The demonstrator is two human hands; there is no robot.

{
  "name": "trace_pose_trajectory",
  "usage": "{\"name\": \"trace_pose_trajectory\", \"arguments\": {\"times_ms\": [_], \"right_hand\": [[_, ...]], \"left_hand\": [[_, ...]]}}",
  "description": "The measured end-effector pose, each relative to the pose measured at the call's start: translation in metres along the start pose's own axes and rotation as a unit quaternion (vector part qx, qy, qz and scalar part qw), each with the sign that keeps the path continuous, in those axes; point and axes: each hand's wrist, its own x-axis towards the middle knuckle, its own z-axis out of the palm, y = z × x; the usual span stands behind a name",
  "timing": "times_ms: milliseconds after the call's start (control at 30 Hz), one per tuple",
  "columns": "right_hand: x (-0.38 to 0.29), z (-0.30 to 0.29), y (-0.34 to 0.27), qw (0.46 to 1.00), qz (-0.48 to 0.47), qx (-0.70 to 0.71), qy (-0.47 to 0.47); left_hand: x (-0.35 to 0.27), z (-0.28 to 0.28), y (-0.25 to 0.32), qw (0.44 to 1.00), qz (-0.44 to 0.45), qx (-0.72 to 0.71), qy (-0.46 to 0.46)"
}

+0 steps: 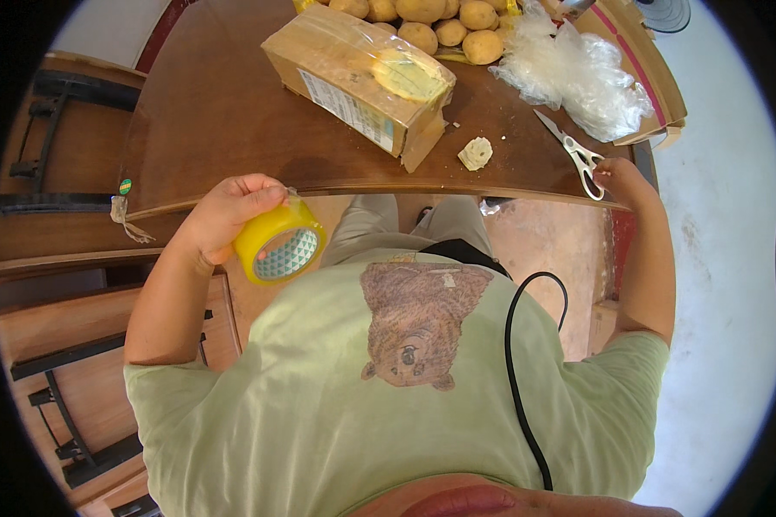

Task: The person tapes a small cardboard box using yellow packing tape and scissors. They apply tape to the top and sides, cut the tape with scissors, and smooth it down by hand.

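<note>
My left hand (242, 207) holds a roll of yellow packing tape (246, 249) off the table's front edge, thumb near the tape's loose end. At the table's right edge, my right hand (617, 178) touches a handle of white-handled scissors (579, 155); the blades lie spread slightly or together, I cannot tell which, and point away to the left. A cardboard box (336, 58) with clear tape and a printed label lies on the wooden table (213, 110) between the hands. Near the box's right end is a small pale crumpled lump (475, 154).
Potatoes (420, 37) in yellow netting lie behind the box. Crumpled clear plastic (582, 71) and an open cardboard carton (666, 84) stand at the back right. Folded wooden furniture with black metal fittings (52, 129) is at the left. A black cable (509, 362) hangs over my shirt.
</note>
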Motion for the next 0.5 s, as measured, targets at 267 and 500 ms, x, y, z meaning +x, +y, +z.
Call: {"name": "trace_pose_trajectory", "arguments": {"times_ms": [267, 500], "right_hand": [[-0.040, -0.004, -0.211, 0.822, -0.378, -0.007, 0.426], [-0.013, 0.023, -0.305, 0.753, -0.417, -0.055, 0.507]], "left_hand": [[0.009, 0.012, 0.000, 1.000, 0.010, 0.007, 0.013], [0.020, 0.015, 0.032, 0.998, 0.042, 0.036, -0.027]]}}
